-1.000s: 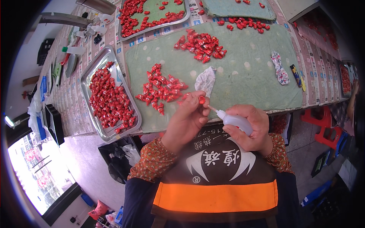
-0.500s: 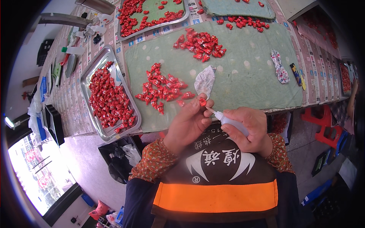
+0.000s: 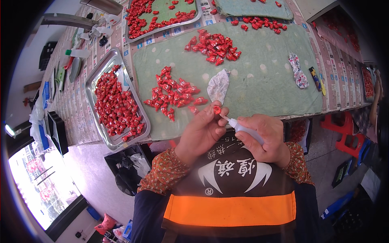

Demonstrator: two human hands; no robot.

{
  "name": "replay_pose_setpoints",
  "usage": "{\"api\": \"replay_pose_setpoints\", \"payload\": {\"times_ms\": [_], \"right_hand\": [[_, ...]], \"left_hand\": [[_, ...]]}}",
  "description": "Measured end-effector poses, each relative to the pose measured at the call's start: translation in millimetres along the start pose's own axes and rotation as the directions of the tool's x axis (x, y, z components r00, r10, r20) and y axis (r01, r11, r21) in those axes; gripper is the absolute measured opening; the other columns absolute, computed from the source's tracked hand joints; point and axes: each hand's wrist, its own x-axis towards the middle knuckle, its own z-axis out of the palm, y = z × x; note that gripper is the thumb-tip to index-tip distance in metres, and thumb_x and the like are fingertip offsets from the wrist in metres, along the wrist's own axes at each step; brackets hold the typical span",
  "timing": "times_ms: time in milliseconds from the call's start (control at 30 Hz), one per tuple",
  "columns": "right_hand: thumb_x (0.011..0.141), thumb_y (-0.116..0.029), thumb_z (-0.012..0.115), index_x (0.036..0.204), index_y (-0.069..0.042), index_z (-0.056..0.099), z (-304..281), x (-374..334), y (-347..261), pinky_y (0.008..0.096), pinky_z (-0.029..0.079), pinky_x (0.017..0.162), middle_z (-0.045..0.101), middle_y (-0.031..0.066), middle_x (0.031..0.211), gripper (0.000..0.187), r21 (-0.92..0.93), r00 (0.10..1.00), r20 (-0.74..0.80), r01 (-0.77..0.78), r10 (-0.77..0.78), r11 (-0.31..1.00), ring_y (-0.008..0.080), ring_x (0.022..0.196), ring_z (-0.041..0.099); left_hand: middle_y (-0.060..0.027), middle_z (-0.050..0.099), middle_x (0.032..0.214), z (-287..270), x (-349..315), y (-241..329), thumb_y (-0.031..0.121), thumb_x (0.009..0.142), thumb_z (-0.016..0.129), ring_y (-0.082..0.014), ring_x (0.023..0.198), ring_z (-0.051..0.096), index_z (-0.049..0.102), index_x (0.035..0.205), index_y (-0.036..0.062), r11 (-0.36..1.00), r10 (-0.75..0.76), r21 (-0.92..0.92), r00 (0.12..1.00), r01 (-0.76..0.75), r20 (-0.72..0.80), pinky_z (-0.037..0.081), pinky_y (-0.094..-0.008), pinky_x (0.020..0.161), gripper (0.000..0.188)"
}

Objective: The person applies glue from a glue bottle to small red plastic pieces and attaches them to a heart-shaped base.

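Note:
My left hand (image 3: 204,131) pinches a small red glossy piece (image 3: 217,109) between thumb and fingertips, its hollow side turned toward me. In my right hand (image 3: 264,137) is a white squeeze bottle (image 3: 250,133), tilted so that its thin nozzle (image 3: 227,118) points at the red piece; whether the tip touches it I cannot tell. Just past my left fingers lies a crumpled pale cloth (image 3: 219,86) on the green mat (image 3: 259,91). A loose group of red pieces (image 3: 172,94) lies to its left, and a denser heap (image 3: 214,46) sits farther back.
A metal tray (image 3: 146,131) full of red pieces stands at the left, another tray (image 3: 162,36) at the back. On the mat's right side lie a patterned cloth bundle (image 3: 298,71) and a dark tube (image 3: 315,78). Red stools (image 3: 344,129) stand below the table's right edge.
Both hands stay almost in place. The red piece has turned or shifted slightly in my left fingers, and the bottle has moved very little.

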Motion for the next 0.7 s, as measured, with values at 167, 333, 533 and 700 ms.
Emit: {"api": "replay_pose_setpoints", "payload": {"times_ms": [167,333,533,700], "right_hand": [[0.077,-0.006,0.077,0.105,-0.002,0.064,0.1,-0.4,0.1,0.0375,0.050,0.054,0.064,0.0134,0.074,0.031,0.000,1.000,0.006,-0.008,0.008,1.000,0.0319,0.062,0.064],[0.078,-0.005,0.076,0.105,-0.002,0.064,1.8,0.2,0.2,0.0375,0.049,0.054,0.063,0.0128,0.074,0.030,0.004,1.000,-0.015,-0.003,0.003,1.000,0.0312,0.062,0.064],[0.078,-0.005,0.076,0.106,-0.003,0.063,3.9,-1.3,1.4,0.0373,0.050,0.054,0.064,0.0126,0.075,0.030,-0.021,0.999,-0.042,0.013,-0.014,1.000,0.0314,0.062,0.064],[0.078,-0.004,0.075,0.107,-0.003,0.063,3.0,-1.2,0.3,0.0372,0.050,0.056,0.065,0.0127,0.076,0.031,-0.015,0.999,-0.035,0.002,-0.003,1.000,0.0313,0.063,0.065]], "left_hand": [[-0.0060,0.053,0.111,-1.9,-1.2,-1.1,0.019,0.100,0.054,-0.0133,0.090,0.053,0.051,0.118,0.0099,1.000,-0.001,0.024,1.000,0.001,-0.009,0.047,-0.0250,0.071,0.020],[-0.0055,0.055,0.110,-3.4,-1.7,-2.2,0.020,0.101,0.054,-0.0134,0.089,0.052,0.052,0.118,0.0100,0.999,0.012,0.043,1.000,-0.011,-0.004,0.046,-0.0248,0.069,0.020],[-0.0049,0.055,0.108,-0.7,-2.9,-2.8,0.021,0.101,0.053,-0.0134,0.088,0.052,0.053,0.117,0.0101,0.996,0.025,0.088,0.999,-0.022,-0.031,0.045,-0.0249,0.068,0.020],[-0.0045,0.055,0.107,1.5,-4.6,-3.5,0.022,0.101,0.053,-0.0134,0.088,0.052,0.053,0.116,0.0098,0.993,0.033,0.114,0.997,-0.025,-0.069,0.044,-0.0245,0.067,0.020]]}}
